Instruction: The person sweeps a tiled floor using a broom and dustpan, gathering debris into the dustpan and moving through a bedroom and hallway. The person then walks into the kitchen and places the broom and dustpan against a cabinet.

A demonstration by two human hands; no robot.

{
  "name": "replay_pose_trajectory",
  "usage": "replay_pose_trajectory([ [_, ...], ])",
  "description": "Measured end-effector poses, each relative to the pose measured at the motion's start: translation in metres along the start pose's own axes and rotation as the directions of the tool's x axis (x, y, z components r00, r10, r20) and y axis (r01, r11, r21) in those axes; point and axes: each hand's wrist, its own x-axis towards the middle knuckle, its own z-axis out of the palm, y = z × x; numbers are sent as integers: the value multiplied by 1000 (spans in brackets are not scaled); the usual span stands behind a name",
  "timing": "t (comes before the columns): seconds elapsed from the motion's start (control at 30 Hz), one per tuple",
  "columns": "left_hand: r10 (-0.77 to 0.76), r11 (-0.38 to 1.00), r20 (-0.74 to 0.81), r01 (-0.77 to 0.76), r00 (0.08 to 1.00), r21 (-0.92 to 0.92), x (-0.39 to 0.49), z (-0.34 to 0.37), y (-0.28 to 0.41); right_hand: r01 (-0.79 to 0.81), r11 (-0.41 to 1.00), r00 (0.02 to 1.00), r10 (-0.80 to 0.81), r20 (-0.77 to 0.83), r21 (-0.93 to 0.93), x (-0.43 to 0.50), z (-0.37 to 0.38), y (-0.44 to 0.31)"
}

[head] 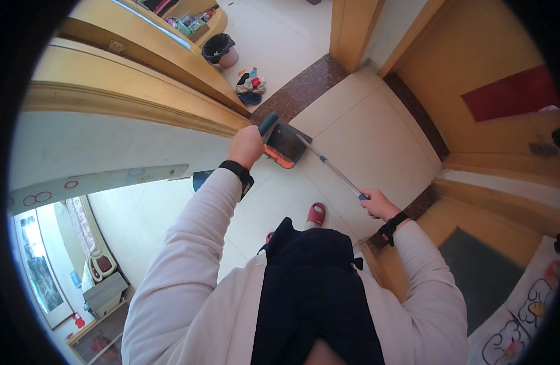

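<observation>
My left hand (247, 145) is closed around a dark teal handle grip (268, 123), whose end sticks out past my fist. My right hand (378, 203) grips a thin metal pole (341, 172) with blue-grey fittings. That pole slants down to a dark grey dustpan (287, 140) on the tiled floor. An orange strip (280, 157) runs along the pan's near side; whether it belongs to the pan or a brush, I cannot tell. Part of a dark blue object (201, 179) shows behind my left forearm, which hides the rest.
Beyond a dark stone threshold (303, 86) lie a small cloth heap (251, 86) and a lined waste bin (226, 54). A wall edge (125, 180) is close on my left. Wooden doors (471, 114) stand to the right. A red slipper (316, 213) is on my foot.
</observation>
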Motion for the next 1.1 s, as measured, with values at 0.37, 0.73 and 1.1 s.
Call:
replay_pose_trajectory([
  [0.37,178,982,0,-178,984,-68,-33,-11,-50,-158,967,750,-15,-662,-201,22,-62,130],
  [0.73,214,967,65,-221,975,130,-77,7,-83,-130,980,845,31,-534,-148,69,91,151],
  [1.1,203,973,86,-211,975,94,-94,17,-103,-62,985,986,86,-142,162,-59,187,41],
])
